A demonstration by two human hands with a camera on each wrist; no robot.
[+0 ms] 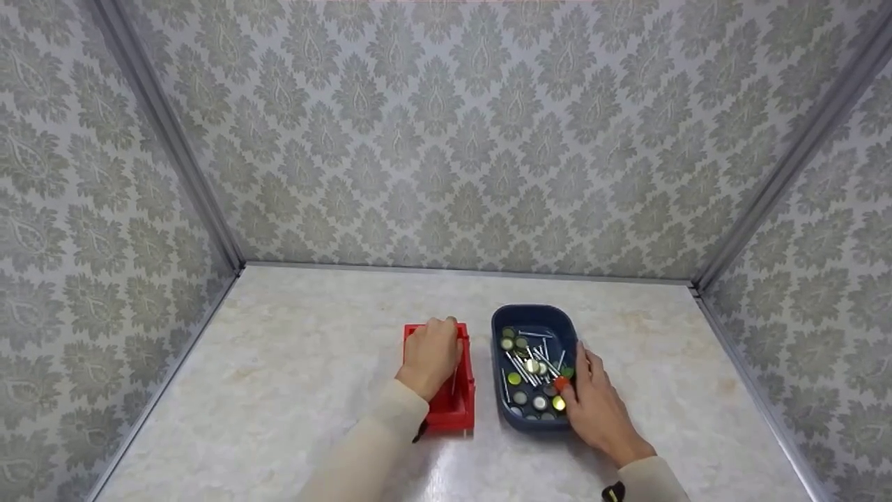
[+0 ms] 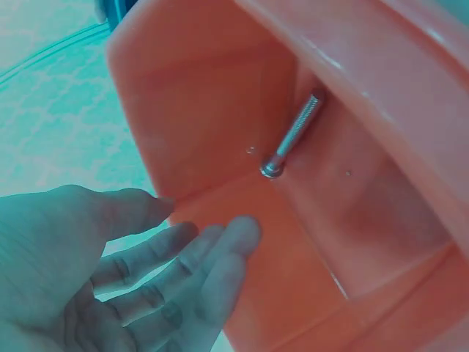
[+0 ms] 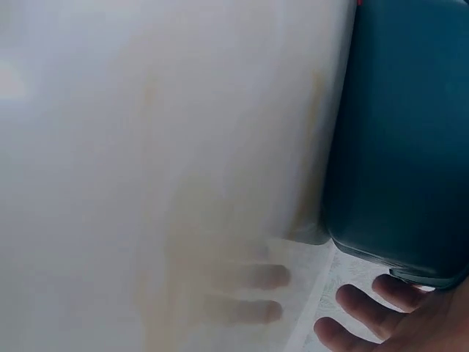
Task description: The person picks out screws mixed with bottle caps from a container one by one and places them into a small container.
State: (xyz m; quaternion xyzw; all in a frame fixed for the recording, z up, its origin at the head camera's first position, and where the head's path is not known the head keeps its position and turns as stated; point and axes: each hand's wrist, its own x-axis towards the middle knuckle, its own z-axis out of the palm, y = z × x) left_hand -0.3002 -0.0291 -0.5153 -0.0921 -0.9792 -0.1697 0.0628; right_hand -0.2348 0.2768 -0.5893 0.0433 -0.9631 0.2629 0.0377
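Holding nothing, a bare left hand (image 1: pixel 433 352) in a cream sleeve hangs over a red rectangular plastic bin (image 1: pixel 468 399), its fingers relaxed and apart in the left wrist view. Just off those fingertips, at one o'clock in that same view, a slim silver metal bolt (image 2: pixel 294 133) sits inside the bin, its long axis running from seven to one with the wider head at the nearer, seven o'clock end. The fingers do not touch it; whether it lies flat or leans on the wall is hard to tell. Seen from the head, it is at five o'clock from the left hand, the nearer of the two. At four o'clock from the bin, the right hand (image 1: pixel 603 411) rests at the side of a deep navy-blue, round-cornered tray (image 1: pixel 534 314), thumb toward the inside; whether it pinches the wall cannot be told. The tray, at three o'clock from the left hand, bears more silver bolts (image 1: pixel 522 369) and round caps (image 1: pixel 540 402). Farthest off, at twelve, stands a leaf-patterned wall panel (image 1: pixel 470 139).
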